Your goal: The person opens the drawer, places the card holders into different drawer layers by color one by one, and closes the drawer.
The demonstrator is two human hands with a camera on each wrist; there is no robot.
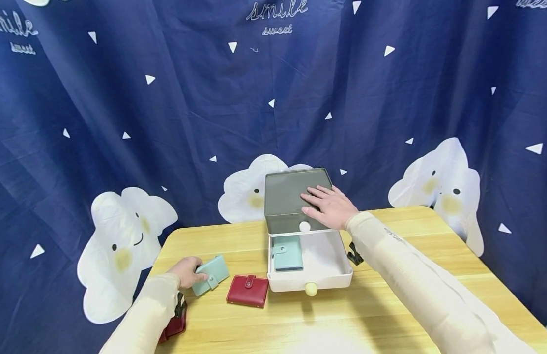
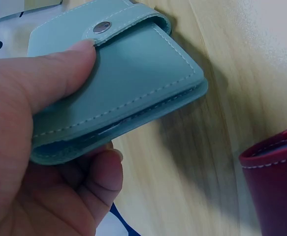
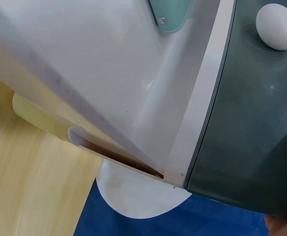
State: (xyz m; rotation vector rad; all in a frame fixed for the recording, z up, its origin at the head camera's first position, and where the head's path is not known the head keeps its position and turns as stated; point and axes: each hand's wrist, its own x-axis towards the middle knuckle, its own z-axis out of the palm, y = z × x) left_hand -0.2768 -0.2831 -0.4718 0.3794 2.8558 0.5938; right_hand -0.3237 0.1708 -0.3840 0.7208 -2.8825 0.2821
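Observation:
My left hand (image 1: 187, 271) grips a pale teal wallet (image 1: 215, 272) with a snap strap. In the left wrist view the thumb lies on the wallet's face (image 2: 133, 73), with the fingers curled beneath. My right hand (image 1: 330, 206) rests with spread fingers on the top of a grey-green drawer box (image 1: 282, 191). The box's white lower drawer (image 1: 328, 255) is pulled out. Inside, along its left side, lies another teal wallet (image 1: 289, 260); only its strap end (image 3: 170, 17) shows in the right wrist view.
A red wallet (image 1: 248, 291) lies just left of the drawer's front. Another red wallet (image 1: 176, 325) is partly hidden under my left wrist. A white knob (image 1: 304, 226) marks the closed upper drawer; a yellow knob (image 1: 311, 289) sticks out from the lower one. Behind the table hangs a blue curtain (image 1: 189, 123).

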